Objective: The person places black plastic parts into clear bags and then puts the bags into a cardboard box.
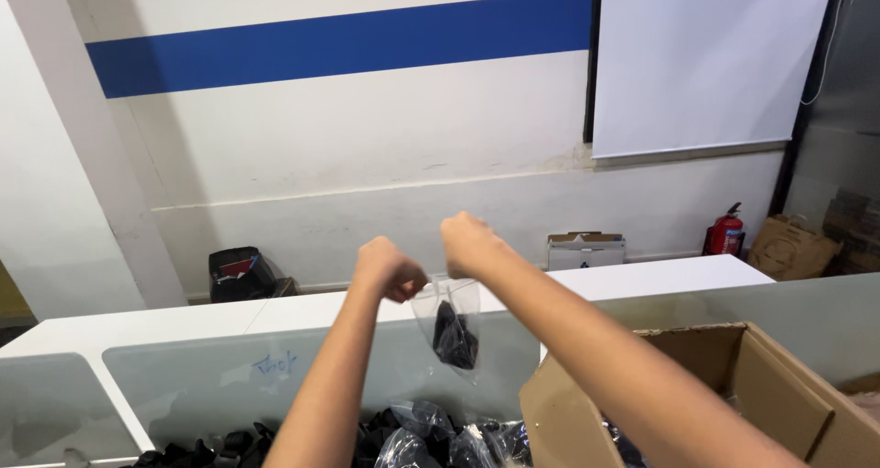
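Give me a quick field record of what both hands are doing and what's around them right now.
left hand: fist closed, pinching one top corner of the clear bag
right hand: fist closed, pinching the other top corner
clear bag: held up in the air, a black item inside
below hands: pile of bagged black items
right side: open cardboard box
background: red fire extinguisher by the wall

Clear glossy plastic bag [456,326] w/ matt black item, brown matt cardboard box [779,385], frosted glass partition [211,385]
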